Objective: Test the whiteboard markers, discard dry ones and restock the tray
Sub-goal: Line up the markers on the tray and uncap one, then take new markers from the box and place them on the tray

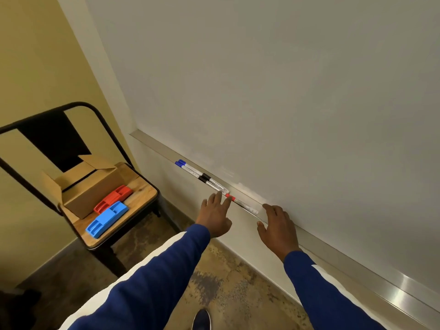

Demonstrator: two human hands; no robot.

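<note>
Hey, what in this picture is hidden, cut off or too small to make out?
Head view only.
- Cardboard box: inside hidden by its own flaps and walls.
- Black-capped markers: label print too small to read.
- Tray: runs off the right edge, so the rest is cut off.
- Shoe: cut off by the bottom edge.

Brushed metal tray, matt cardboard box, wooden chair seat, glossy plastic erasers.
</note>
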